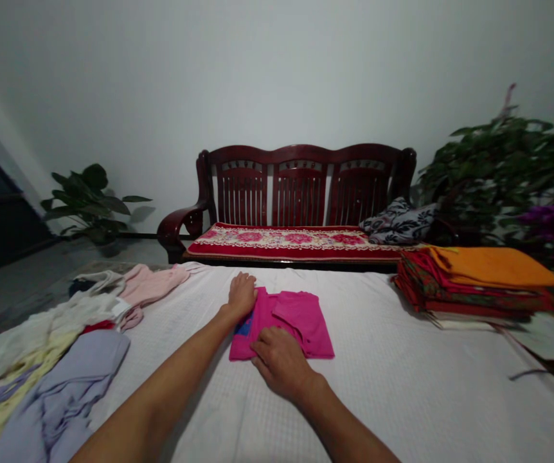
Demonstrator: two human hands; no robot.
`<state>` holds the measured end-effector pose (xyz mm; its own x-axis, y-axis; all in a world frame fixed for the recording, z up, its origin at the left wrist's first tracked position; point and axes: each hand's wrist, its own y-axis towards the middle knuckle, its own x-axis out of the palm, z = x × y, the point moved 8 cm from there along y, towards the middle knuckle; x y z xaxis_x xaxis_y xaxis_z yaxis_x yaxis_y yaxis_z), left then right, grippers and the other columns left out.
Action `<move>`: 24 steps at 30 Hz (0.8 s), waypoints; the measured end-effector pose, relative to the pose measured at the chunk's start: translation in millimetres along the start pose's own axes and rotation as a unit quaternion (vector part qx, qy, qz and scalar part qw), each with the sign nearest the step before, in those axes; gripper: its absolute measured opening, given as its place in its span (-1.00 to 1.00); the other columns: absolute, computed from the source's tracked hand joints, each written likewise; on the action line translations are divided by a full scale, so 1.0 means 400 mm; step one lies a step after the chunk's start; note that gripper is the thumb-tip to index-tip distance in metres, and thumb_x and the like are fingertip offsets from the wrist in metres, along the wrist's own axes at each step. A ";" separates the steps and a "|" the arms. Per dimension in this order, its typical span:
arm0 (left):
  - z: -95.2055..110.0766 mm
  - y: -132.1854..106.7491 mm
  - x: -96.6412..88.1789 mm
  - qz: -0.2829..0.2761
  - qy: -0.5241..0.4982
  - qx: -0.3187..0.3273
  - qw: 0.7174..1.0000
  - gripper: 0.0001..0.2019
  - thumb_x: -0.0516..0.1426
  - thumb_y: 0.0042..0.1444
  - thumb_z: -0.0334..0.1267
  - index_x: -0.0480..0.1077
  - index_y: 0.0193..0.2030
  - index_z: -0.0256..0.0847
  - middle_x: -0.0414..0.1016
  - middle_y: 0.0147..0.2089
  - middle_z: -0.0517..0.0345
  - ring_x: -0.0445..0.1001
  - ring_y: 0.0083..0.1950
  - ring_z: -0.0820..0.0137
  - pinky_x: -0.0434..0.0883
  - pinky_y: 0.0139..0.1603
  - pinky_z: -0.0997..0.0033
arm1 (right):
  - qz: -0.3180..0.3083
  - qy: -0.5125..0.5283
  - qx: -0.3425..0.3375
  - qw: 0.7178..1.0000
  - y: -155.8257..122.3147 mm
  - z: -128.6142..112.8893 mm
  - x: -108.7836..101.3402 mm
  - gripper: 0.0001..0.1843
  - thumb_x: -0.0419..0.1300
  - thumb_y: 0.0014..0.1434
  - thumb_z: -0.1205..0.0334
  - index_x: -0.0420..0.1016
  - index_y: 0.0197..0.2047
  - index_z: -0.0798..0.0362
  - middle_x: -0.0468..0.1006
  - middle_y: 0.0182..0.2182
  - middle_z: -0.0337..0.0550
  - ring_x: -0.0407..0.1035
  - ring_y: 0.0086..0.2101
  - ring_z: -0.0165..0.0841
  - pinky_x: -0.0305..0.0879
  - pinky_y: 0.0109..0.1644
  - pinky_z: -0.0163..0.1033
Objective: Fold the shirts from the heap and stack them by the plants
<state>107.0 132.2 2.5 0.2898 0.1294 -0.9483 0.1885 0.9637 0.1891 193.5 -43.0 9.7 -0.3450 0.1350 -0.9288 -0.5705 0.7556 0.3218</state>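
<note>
A bright pink shirt point(325, 337), partly folded into a squarish shape, lies on the white cloth in front of me. A flap is turned over on its right part, and a blue patch shows at its left side. My left hand point(242, 294) is at the shirt's far left corner, its fingers bent and closed at the edge. Closer to me, my right hand point(281, 360) has curled fingers and thumb closed on the near edge, left of the middle. Both palms face down, so the fingertips are partly hidden.
White cloth point(402, 386) covers the table. Loose clothes, including a lavender garment point(79, 366) and a pink one point(149, 286), lie at left. A folded stack topped by orange fabric point(499, 267) stands at right. Behind are a wooden bench point(301, 154) and plants point(94, 199).
</note>
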 end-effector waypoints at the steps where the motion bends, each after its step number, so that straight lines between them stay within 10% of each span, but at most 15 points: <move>1: 0.013 -0.016 -0.001 0.016 0.001 0.016 1.000 -0.60 0.05 0.26 -0.32 0.36 0.22 -0.29 0.30 0.36 -0.22 0.12 0.45 0.07 0.06 0.41 0.01 | 0.003 0.001 -0.001 1.000 -0.001 -0.001 -0.003 -0.82 0.17 0.31 0.12 0.50 -0.21 0.04 0.50 -0.23 -0.12 0.29 -0.18 -0.26 0.13 -0.12 -0.16; 12: 0.058 -0.100 0.081 -0.066 -0.030 0.120 0.990 -0.39 -0.05 0.37 -0.04 0.08 0.46 -0.29 0.02 0.52 -0.17 -0.16 0.55 0.04 -0.16 0.48 -0.06 | 0.088 0.032 0.006 0.996 -0.003 0.020 -0.043 -0.70 0.01 0.40 0.19 0.52 -0.28 0.06 0.57 -0.31 -0.09 0.34 -0.23 -0.26 0.13 0.01 -0.10; 19: -0.090 -0.144 -0.009 0.078 -0.180 -0.085 0.977 -0.43 0.04 0.25 -0.25 0.16 0.38 -0.41 0.30 0.33 -0.30 0.28 0.37 0.13 0.21 0.35 0.17 | 0.115 0.062 0.063 0.989 -0.012 0.069 -0.072 -0.77 0.04 0.39 0.26 0.54 -0.13 0.03 0.60 -0.15 -0.08 0.39 -0.07 -0.22 0.18 0.10 -0.11; 24: -0.163 -0.213 0.032 -0.032 -0.344 -0.192 0.919 -0.36 0.18 0.13 -0.20 0.21 0.30 -0.47 0.58 -0.13 -0.08 0.57 -0.17 0.25 0.44 -0.18 0.37 | 0.095 0.056 0.095 0.989 -0.003 0.098 -0.064 -0.73 0.08 0.34 0.26 0.57 0.00 0.02 0.57 0.04 -0.05 0.36 0.07 -0.19 0.17 0.23 -0.06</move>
<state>33.5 66.8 -42.4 0.8389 0.0191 -0.5440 -0.0805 0.9927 -0.0893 232.2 -22.3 25.8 -0.5193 0.2213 -0.8254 -0.3411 0.8320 0.4376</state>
